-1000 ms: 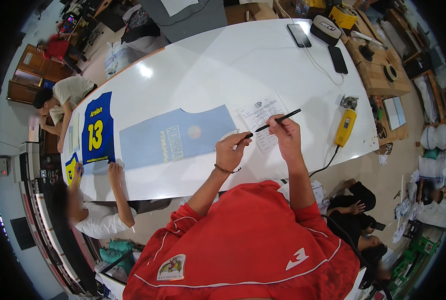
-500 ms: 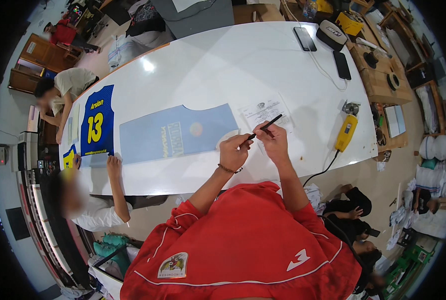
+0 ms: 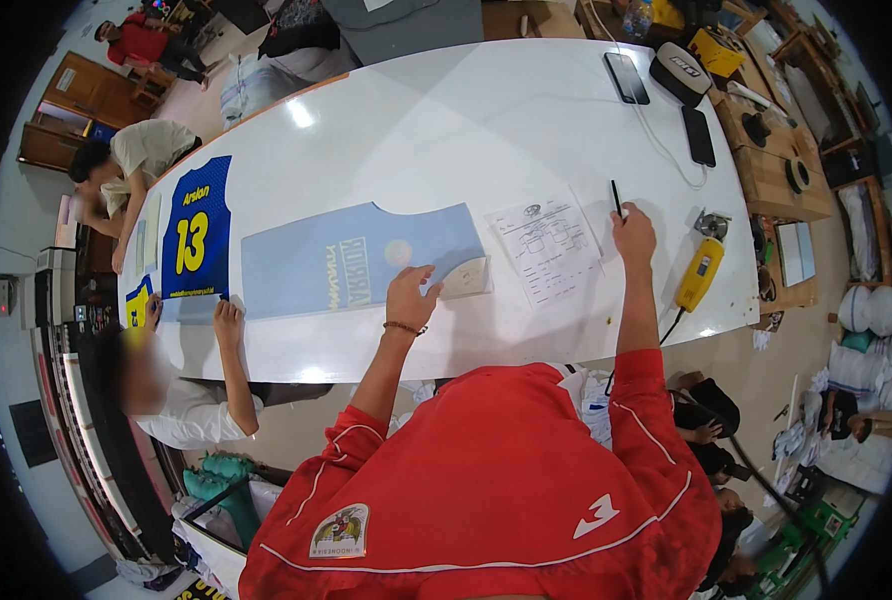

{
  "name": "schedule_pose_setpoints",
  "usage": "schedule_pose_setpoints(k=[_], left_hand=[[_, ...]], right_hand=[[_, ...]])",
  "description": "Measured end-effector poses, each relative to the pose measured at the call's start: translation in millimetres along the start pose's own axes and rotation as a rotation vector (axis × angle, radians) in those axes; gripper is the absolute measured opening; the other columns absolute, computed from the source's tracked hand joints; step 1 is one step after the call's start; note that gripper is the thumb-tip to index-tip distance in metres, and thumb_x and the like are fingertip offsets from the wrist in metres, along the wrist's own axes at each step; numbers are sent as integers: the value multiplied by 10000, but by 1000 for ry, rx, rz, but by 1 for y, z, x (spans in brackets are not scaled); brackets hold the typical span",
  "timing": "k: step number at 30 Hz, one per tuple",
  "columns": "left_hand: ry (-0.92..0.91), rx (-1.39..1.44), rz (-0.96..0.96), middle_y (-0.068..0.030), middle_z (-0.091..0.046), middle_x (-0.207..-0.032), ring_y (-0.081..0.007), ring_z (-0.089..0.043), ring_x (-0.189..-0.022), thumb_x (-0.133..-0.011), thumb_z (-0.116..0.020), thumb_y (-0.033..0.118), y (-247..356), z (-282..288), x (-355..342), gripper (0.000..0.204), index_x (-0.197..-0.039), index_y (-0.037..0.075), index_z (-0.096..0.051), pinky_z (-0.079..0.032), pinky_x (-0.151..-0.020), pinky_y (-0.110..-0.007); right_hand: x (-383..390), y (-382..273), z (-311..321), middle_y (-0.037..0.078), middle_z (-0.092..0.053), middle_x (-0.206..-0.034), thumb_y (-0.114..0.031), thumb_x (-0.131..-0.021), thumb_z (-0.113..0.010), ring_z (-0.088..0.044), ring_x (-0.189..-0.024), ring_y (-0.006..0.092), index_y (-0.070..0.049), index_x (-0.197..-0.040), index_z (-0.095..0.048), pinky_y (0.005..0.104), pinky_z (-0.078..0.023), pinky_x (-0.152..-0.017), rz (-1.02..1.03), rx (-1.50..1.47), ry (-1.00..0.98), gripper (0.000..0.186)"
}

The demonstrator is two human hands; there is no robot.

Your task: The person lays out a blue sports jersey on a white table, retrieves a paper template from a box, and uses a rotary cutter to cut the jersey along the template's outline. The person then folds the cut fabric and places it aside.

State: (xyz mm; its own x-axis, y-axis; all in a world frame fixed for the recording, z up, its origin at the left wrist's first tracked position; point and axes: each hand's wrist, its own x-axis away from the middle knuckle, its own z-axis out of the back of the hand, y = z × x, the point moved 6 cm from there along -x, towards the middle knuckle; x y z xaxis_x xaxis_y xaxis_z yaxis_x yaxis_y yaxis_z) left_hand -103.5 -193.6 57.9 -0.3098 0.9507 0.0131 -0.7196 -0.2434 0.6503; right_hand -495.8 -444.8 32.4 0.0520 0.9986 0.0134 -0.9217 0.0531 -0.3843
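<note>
My right hand (image 3: 634, 235) is closed around a black pen (image 3: 616, 196), which points up and away over the table, right of a printed paper form (image 3: 541, 240). My left hand (image 3: 411, 300) is over the lower edge of a light blue shirt-shaped panel (image 3: 296, 255). Its thumb and fingers are apart and bent, and nothing shows between them. A small pale curved piece (image 3: 466, 278) with faint marks lies at the panel's lower right corner, near my left fingertips. Pale lettering and a round emblem show on the panel.
A yellow corded power tool (image 3: 701, 272) lies right of my right hand. Two phones (image 3: 699, 137), a cable and a dark case (image 3: 680, 73) are at the table's far right. On the left, a co-worker's hands (image 3: 228, 322) touch a blue-and-yellow jersey panel (image 3: 196, 215); another person leans in beyond.
My hands have come apart from the pen they both held. The right has moved right with it; the left has shifted left over the light blue panel, uncovering the paper form.
</note>
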Motion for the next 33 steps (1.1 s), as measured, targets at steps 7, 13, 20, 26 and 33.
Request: schedule_pose_setpoints(k=[7,13,20,26,33], left_hand=[[13,-119,-50,-165,-676,-1119,-348,-609,-1065,-791,-803,273,6,-27,3,445,-1146,26,-701,-491,-938,-457],[-63,-260,-121,-132,-661,-1043,-340,-592,-1024,-753,-811,311,5,-52,-2,423,-1091,79,-704,-479,-880,-472],[-139,-290,-43,-93,-641,-1096,-311,-568,-1116,-764,-816,329,-4,-52,-4,396,-1086,125,-711,-473,-933,-460],[-173,-36,-86,-91,-671,-911,-318,-621,-971,-742,-804,260,-2,-48,-12,213,-868,120,-706,-506,-857,-433],[-315,187,-68,-129,-736,-841,-293,-716,-800,-791,-814,246,28,-46,-42,231,-870,69,-688,-560,-729,-387]], right_hand=[[57,-27,4,132,-646,-931,-326,-800,-825,-625,-982,351,-66,-1189,-673,457,-500,-887,184,-39,191,492],[81,-32,-31,204,-657,-1037,-344,-783,-818,-598,-1031,402,-13,-1165,-649,517,-466,-893,209,-138,89,534],[28,-21,-15,312,-689,-1065,-314,-792,-820,-650,-1039,459,107,-1093,-680,443,-513,-933,-9,-203,-208,536],[-43,52,10,290,-620,-837,-355,-866,-756,-549,-781,402,131,-909,-585,452,-462,-757,54,-258,164,517],[-24,115,38,211,-705,-1054,-351,-902,-724,-670,-969,361,-6,-1140,-666,439,-526,-825,-57,-1,416,422]])
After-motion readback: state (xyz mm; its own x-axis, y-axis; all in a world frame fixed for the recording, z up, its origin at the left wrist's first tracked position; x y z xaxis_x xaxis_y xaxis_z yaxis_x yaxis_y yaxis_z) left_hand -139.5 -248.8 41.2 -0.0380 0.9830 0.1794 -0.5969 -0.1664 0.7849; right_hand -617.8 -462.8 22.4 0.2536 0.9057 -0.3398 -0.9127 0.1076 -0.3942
